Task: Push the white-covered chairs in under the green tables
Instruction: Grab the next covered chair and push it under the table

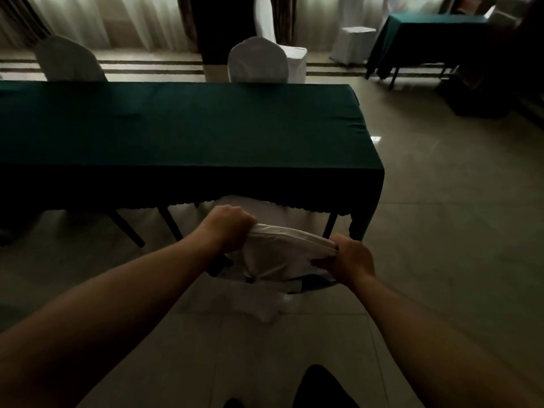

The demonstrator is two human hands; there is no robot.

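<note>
A long table under a dark green cloth [188, 128] fills the middle of the head view. At its near edge stands a white-covered chair [282, 254], its seat tucked beneath the cloth's hem and its backrest top facing me. My left hand [228, 226] grips the left end of the backrest top. My right hand [351, 259] grips the right end. Both arms reach forward from the bottom of the frame.
Two white-covered chairs [257, 61] [69, 60] stand along the table's far side. A second green table [426, 39] stands at the back right with a white chair [354, 39] beside it. Curtains line the far wall. Tiled floor [456, 216] lies to the right.
</note>
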